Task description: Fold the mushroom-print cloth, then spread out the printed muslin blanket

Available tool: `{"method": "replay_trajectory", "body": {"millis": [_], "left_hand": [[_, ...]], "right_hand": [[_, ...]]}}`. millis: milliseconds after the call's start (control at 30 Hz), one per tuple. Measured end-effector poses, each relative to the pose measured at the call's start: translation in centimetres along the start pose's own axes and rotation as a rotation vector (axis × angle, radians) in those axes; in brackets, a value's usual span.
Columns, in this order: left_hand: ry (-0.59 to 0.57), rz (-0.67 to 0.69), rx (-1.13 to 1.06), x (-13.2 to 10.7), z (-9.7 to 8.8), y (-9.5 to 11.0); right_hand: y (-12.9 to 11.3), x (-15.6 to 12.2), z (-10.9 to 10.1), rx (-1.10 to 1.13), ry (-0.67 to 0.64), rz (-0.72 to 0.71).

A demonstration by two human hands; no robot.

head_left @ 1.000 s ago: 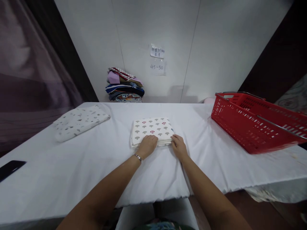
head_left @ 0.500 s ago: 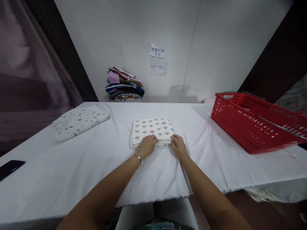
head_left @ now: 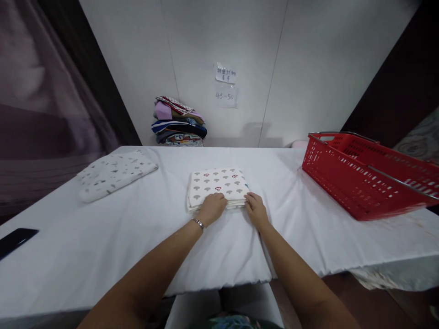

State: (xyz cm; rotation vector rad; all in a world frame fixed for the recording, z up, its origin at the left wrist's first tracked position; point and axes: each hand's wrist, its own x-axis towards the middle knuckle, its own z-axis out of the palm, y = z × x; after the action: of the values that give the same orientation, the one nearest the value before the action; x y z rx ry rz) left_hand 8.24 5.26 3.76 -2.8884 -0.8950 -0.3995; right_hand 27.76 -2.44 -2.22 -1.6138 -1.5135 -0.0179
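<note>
Head view: folded white mushroom-print cloth (head_left: 219,183) lies centrally on white-draped table (head_left: 137,228).
Left hand (head_left: 211,208): on near edge; cannot tell whether gripping.
Right hand (head_left: 257,211): pinching near right corner.

The head-worn camera is looking forward and down from above the near edge of the table (head_left: 85,246). It is facing the wall (head_left: 308,68), viewing the left hand (head_left: 212,208) and right hand (head_left: 256,211) from nearby, the wall from farther off.
</note>
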Motion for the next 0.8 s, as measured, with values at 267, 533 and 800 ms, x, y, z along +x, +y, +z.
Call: {"method": "replay_trajectory", "body": {"millis": [267,533,800], "left_hand": [[-0.048,0.029,0.13,0.6,0.1,0.5],[-0.001,0.068,0.118,-0.1,0.0,0.2],[0.014,0.057,0.134,-0.6,0.6,0.4]], "right_hand": [[-0.3,0.0,-0.1,0.007,-0.005,0.021],[-0.5,0.0,-0.2,0.018,-0.01,0.024],[-0.3,0.0,-0.1,0.01,0.007,0.001]]}}
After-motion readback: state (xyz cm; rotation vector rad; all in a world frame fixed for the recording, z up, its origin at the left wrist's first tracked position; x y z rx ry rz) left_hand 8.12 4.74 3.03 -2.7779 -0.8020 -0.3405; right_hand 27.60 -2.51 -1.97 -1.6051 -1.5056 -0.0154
